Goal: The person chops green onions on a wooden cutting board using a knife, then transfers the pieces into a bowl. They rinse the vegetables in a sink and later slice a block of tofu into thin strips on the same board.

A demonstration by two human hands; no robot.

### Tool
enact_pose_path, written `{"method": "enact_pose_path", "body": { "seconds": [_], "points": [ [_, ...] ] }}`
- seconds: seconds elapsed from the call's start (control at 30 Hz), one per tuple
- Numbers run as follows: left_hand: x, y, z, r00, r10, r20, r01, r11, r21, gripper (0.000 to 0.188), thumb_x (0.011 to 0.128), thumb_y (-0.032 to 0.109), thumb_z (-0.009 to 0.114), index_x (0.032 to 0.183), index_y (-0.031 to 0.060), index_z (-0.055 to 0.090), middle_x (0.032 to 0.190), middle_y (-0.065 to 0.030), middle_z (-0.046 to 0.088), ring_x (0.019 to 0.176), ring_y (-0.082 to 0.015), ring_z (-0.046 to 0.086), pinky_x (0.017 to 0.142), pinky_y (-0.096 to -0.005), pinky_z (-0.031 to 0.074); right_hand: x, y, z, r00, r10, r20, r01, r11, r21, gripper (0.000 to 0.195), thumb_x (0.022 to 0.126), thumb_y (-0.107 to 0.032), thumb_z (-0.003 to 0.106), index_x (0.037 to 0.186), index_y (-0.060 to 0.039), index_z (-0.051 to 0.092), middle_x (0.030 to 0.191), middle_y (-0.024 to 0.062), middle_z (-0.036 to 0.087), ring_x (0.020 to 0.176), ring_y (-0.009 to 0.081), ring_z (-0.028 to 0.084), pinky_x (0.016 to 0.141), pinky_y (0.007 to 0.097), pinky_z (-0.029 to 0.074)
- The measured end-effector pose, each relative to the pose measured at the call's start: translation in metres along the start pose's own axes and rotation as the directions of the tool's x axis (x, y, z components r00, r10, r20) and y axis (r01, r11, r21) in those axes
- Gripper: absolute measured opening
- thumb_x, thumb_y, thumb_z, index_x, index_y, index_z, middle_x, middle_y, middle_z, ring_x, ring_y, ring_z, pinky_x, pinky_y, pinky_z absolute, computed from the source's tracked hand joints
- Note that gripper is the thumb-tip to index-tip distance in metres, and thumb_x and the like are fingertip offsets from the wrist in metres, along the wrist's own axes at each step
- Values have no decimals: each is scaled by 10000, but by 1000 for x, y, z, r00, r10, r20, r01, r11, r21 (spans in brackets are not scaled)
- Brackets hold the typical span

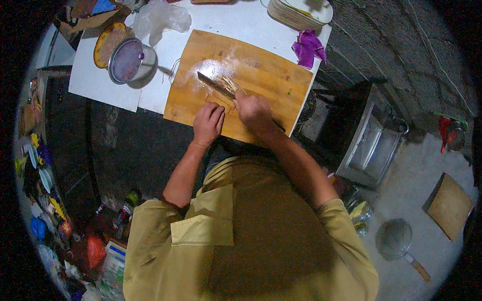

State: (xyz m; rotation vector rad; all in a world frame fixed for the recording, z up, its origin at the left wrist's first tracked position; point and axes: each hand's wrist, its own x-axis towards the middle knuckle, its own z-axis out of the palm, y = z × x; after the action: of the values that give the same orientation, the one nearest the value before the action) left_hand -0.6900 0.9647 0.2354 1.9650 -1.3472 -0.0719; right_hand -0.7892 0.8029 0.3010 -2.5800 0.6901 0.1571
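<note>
My right hand [254, 111] grips the handle of a kitchen knife [214, 85]. The dark blade points to the far left, low over a wooden cutting board [271, 71]. Thin pale strips of food [229, 82] lie along the blade's far side, and a few more thin strips [225, 101] rest on its near side. Close to the board's near edge, my left hand [208, 121] rests with curled fingers. Whether anything is under those fingers is hidden. The board lies on a white table [158, 98] and has a wire handle at its left.
Left of the board stand a metal pot [145, 62] with reddish contents and a round yellow-rimmed item [107, 43]. A clear plastic bag [162, 19] lies behind them. At the back right are a purple cloth [308, 49] and stacked trays [297, 15]. A wood-handled strainer [394, 239] is lower right.
</note>
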Motion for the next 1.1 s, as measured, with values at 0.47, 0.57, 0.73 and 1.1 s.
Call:
{"method": "enact_pose_path", "body": {
  "seconds": [0.47,0.57,0.73,1.1],
  "points": [
    [7,-12,16,999,41,-19,-40,997,72,212,832,75,724,1035,25,687,1133,-146,658,1134,-362,614,929,-433,511,-26,-34,-14,988,89,127,-72,988,-135,112,933,-165,513,970,-71,563,788,184,677,764,397,705,622,537,543],
    [6,-12,18,996,49,-71,-44,997,64,232,830,71,729,1054,25,684,1135,-140,655,1132,-364,614,940,-437,509,-18,-17,13,992,77,96,-62,986,-152,111,919,-155,529,960,-61,571,769,186,676,709,386,704,601,521,551],
    [8,-12,18,992,83,-98,-77,995,62,227,821,56,731,1040,23,679,1106,-133,650,1105,-351,615,935,-428,516,-31,-5,2,992,91,92,-80,990,-118,91,892,-138,564,931,-56,565,757,194,676,676,371,702,591,516,552],
    [8,-13,18,995,72,-73,-68,996,57,251,803,50,733,1047,30,679,1091,-127,654,1029,-332,635,861,-417,540,-12,-6,-3,999,27,23,-29,997,67,192,975,-238,567,972,-49,532,768,210,665,712,429,666,626,543,507]
  ]
}}
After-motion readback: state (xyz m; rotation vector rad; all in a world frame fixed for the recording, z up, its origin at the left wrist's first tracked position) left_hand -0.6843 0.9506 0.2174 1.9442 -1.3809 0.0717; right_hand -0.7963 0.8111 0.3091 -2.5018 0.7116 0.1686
